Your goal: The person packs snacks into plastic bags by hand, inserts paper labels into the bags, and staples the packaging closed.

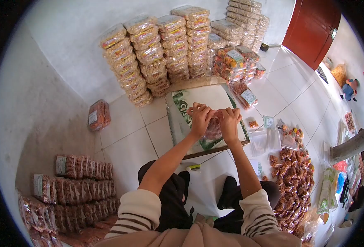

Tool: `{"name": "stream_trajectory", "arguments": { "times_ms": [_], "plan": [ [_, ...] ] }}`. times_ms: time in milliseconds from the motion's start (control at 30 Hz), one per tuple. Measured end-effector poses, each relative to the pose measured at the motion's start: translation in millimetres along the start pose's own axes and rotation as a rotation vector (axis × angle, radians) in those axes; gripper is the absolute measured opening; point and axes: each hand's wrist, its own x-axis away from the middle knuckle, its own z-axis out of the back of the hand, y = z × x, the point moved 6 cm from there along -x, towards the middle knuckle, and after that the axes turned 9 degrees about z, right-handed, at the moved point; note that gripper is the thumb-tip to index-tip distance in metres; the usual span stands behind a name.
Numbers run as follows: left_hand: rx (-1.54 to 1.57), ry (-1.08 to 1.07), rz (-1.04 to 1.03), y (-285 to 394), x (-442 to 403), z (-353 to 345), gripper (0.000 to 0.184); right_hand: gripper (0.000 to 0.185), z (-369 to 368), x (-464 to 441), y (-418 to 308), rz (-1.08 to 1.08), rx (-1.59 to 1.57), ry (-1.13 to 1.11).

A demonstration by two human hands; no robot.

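A clear plastic bag with reddish contents (213, 131) lies on a low table (178, 131) in front of me. My left hand (201, 118) closes its fingers on the bag's far left edge. On the far right edge, my right hand (229, 120) grips the same bag, fingers curled over it. The two hands are close together, and their backs hide part of the bag. Beneath it, a white and green printed sheet (202, 96) covers much of the tabletop.
Tall stacks of packed snack bags (149, 53) stand along the wall. Reddish packs (83, 185) are piled at lower left. To the right lie clear empty bags (266, 142) and a heap of small brown packets (293, 181). A yellow-green cutter-like object (194, 167) lies between my feet.
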Motion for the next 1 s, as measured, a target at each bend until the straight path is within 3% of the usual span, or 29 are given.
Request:
{"name": "stream_trajectory", "arguments": {
  "times_ms": [100, 200, 267, 367, 533, 667, 800, 900, 1000],
  "plan": [
    [-0.04, -0.065, 0.05, -4, 2, -3, 0.013, 0.007, 1, 0, -2, -0.008, 0.011, 0.042],
    [0.111, -0.084, 0.173, -9, 5, -6, 0.01, 0.005, 1, 2, -1, -0.015, 0.049, 0.061],
    [0.066, -0.054, 0.016, -9, 6, -12, 0.007, 0.004, -2, 2, -2, -0.013, 0.074, 0.066],
    [0.081, -0.06, -0.021, -1, 2, -9, 0.006, 0.005, -3, 0, -2, -0.054, 0.087, 0.126],
    [-0.059, -0.083, -0.038, -7, -14, -12, 0.007, 0.012, -15, -14, 10, -0.122, -0.001, -0.127],
    [-0.107, -0.124, -0.051, -6, -20, -9, 0.006, 0.013, -15, -21, 8, -0.069, 0.039, -0.107],
    [0.06, -0.177, -0.03, -15, -11, -18, 0.007, 0.016, -25, -11, 19, -0.132, -0.007, -0.221],
    [0.09, -0.24, 0.061, -15, -4, -17, 0.015, 0.018, -34, -5, 32, -0.215, -0.043, -0.368],
    [-0.108, -0.24, 0.217, -13, -1, -5, 0.023, 0.019, -36, -3, 33, -0.302, -0.135, -0.48]
  ]
}}
